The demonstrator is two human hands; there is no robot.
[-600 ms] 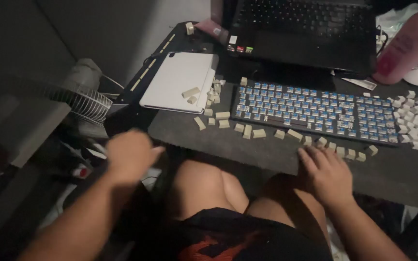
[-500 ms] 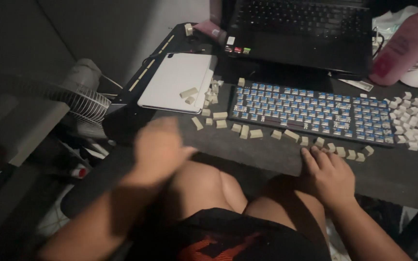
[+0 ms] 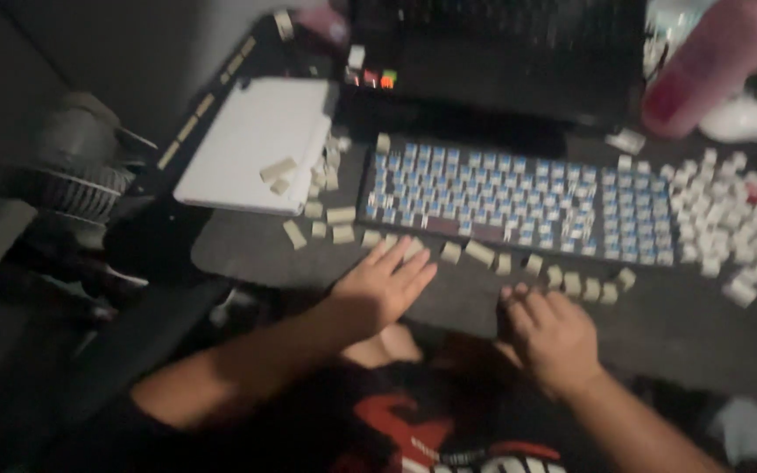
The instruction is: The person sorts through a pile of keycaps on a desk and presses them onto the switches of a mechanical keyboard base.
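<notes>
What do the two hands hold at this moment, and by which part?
Nothing visibly. The left hand lies flat over loose keycaps before the keyboard; the right hand rests on the desk edge.

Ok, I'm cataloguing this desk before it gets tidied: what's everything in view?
keyboard: one, keycaps removed, blue switches, desk centre
loose keycaps: many, cream, row before the keyboard
keycap pile: many, white, right
tablet: one, white, left, two caps on it
laptop: one, black, behind
bottle: one, pink, top right
fan: one, grey, far left
left hand: flat at the cap row
right hand: desk edge
</notes>
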